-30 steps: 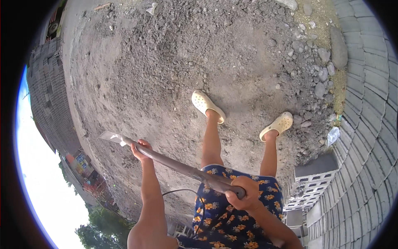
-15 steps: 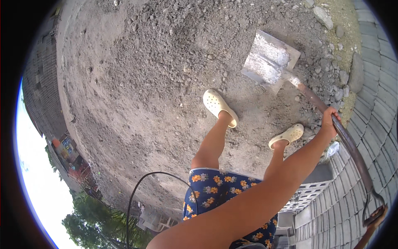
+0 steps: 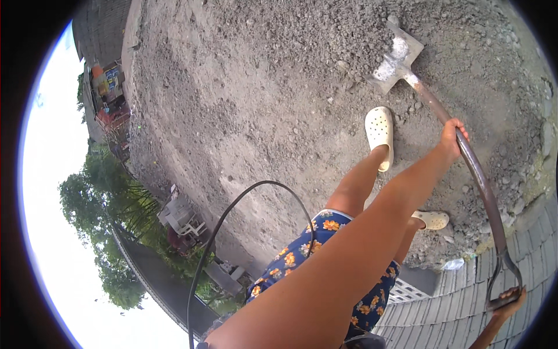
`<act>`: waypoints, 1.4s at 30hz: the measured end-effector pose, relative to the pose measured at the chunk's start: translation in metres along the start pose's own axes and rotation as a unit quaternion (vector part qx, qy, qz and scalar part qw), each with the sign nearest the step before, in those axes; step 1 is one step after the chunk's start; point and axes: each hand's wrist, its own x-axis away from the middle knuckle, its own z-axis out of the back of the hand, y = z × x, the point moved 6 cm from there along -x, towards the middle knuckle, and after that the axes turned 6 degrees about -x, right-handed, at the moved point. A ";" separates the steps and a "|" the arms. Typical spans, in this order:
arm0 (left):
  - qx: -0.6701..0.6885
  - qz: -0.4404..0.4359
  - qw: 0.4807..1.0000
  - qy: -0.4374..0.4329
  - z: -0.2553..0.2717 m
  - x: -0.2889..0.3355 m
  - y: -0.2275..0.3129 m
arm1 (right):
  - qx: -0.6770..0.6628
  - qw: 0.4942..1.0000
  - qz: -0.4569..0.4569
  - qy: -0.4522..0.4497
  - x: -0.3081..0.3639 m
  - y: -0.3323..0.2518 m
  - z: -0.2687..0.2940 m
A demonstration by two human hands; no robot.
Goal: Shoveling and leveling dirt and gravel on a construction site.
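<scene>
A square-bladed shovel (image 3: 482,183) with a brown shaft slants across the right side. My left hand (image 3: 454,137) wraps round the middle of its shaft, the arm reaching across my body. At the lower right, my right hand (image 3: 512,299) grips the D-shaped handle at the shaft's end. The worn, whitish blade (image 3: 401,58) points away from me into loose grey gravel (image 3: 349,43), which hides part of its left and far side. One cream clog (image 3: 379,132) on my foot stands close to the blade; the other clog (image 3: 432,220) is nearer the wall.
Rough gravelly ground (image 3: 244,116) spreads to the left. A grey block wall (image 3: 459,314) runs along the lower right, with a scrap of clear plastic (image 3: 453,264) at its foot. A black cable (image 3: 232,203) loops before me. White chairs (image 3: 185,216) and trees (image 3: 110,192) stand off left.
The shovel blade has gone from resting on the ground to being pushed into the gravel. My view has turned, and my feet stand differently. Both hands keep their hold on the shovel.
</scene>
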 end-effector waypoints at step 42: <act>0.055 0.064 0.996 0.012 0.019 0.037 -0.022 | -0.017 0.997 0.051 0.060 0.056 -0.009 -0.016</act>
